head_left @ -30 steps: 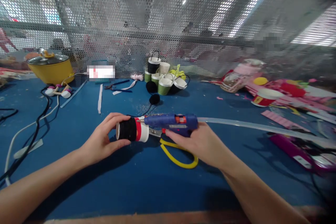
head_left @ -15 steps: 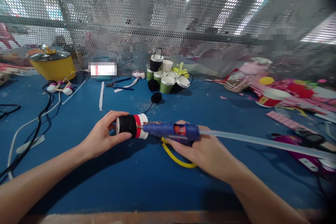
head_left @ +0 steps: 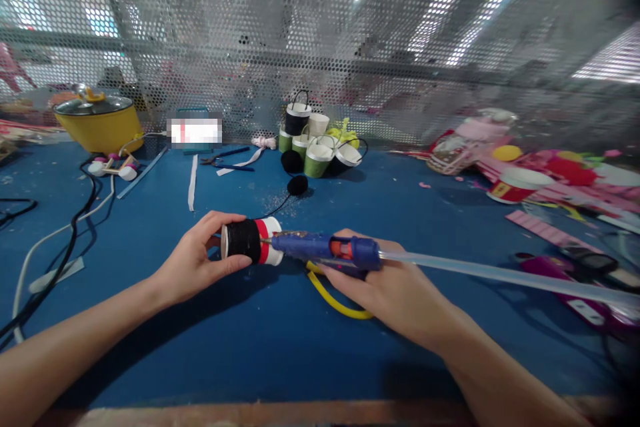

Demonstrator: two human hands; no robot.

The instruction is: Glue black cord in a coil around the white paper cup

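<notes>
My left hand (head_left: 200, 253) is closed around a small paper cup (head_left: 243, 241) lying on its side, thumb in front and fingers behind. Black cord or wrapping covers most of the cup, with a red band and a white end towards the right. My right hand (head_left: 390, 287) grips a blue hot glue gun (head_left: 325, 250) with a long translucent glue stick (head_left: 480, 269) out of its back. The gun's metal nozzle is at the red band; whether it touches cannot be made out. A yellow cable (head_left: 335, 302) loops beneath the gun.
Behind stand several small green, black and white cups (head_left: 319, 159) and black round pieces (head_left: 297, 185). Pliers (head_left: 227, 161) and a white strip (head_left: 193, 183) lie left of them. A yellow pot (head_left: 103, 127) and cables are far left; a red-white bowl (head_left: 517, 185) and purple object (head_left: 570, 290) right.
Almost nothing differs. Both hands keep their hold, and the nozzle remains at the red band of the cup; the whole view has shifted very slightly.
</notes>
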